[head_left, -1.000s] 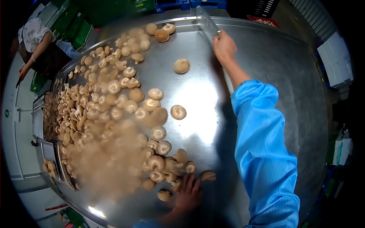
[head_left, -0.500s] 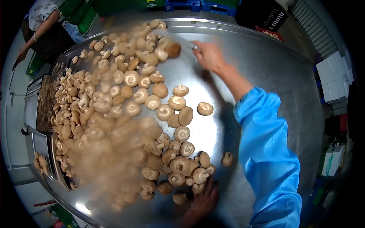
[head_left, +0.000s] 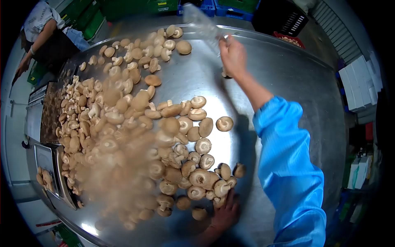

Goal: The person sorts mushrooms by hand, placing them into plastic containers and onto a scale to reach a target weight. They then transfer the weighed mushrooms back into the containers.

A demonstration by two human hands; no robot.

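Note:
Brown shiitake mushrooms (head_left: 200, 178) lie spread and heaped over a steel table (head_left: 296, 82). My right hand (head_left: 233, 57) is closed on the near edge of a clear plastic tray (head_left: 200, 25), raised at the far rim of the table. Motion blur softens the tray, and nothing shows inside it. At the bottom, in shadow, my left hand (head_left: 225, 214) lies open with fingers extended, its fingertips right at the nearest mushrooms. A single mushroom (head_left: 224, 124) sits apart near the middle. Haze on the lens blurs the central heap.
Beyond the far left corner stands another person (head_left: 43, 37). A scale (head_left: 51, 164) with a few mushrooms on it is at the left edge. Green crates (head_left: 135, 8), a black crate (head_left: 279, 18) and white boxes (head_left: 358, 84) stand around the table.
My right hand has lifted the tray up and away from the far mushrooms. Several mushrooms in the upper middle have shifted or rolled. My left hand has barely moved.

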